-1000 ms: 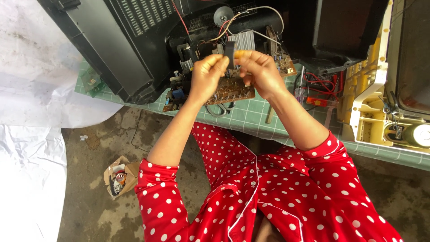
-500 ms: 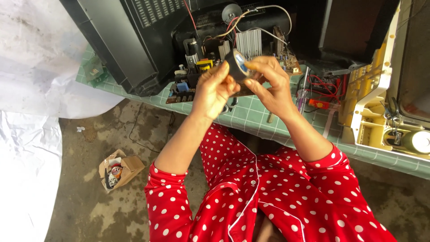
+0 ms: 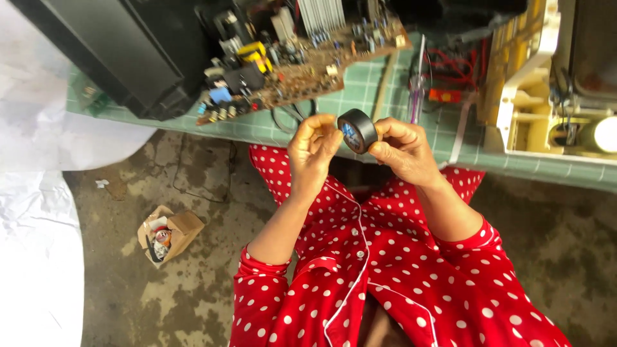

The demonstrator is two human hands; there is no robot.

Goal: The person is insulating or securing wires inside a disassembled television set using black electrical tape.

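White sheet: crumpled white covering [image 3: 32, 212] along the left edge, reaching from the bench down to the floor.
Cardboard box: small torn brown box [image 3: 168, 232] on the stained concrete floor, lower left, with scraps inside.
Black housing: large dark casing [image 3: 122, 51] lying on the tiled bench [image 3: 360, 80], upper left.
Circuit board: brown board [image 3: 302, 67] with a yellow part, a blue part, black blocks and a finned metal heat sink, resting on the green tiles just right of the housing.
Left hand: left hand [image 3: 313, 151], raised in front of the bench edge, fingers curled, thumb and forefinger pinched at the near side of the tape roll.
Tape roll: black roll of tape [image 3: 357, 130] with a blue core, held in the air between both hands, above the lap and just before the bench edge.
Right hand: right hand [image 3: 403, 150], closed around the roll's right side, fingertips on its rim.
Screwdriver: slim tool with a clear purple handle [image 3: 416, 96] lying on the tiles behind the right hand.
Red wires: tangle [image 3: 453, 64] right of the screwdriver.
Cream chassis: yellowed plastic frame [image 3: 533, 96] at the far right of the bench.
Clothing: red garment with white dots [image 3: 392, 276] fills the lower centre.
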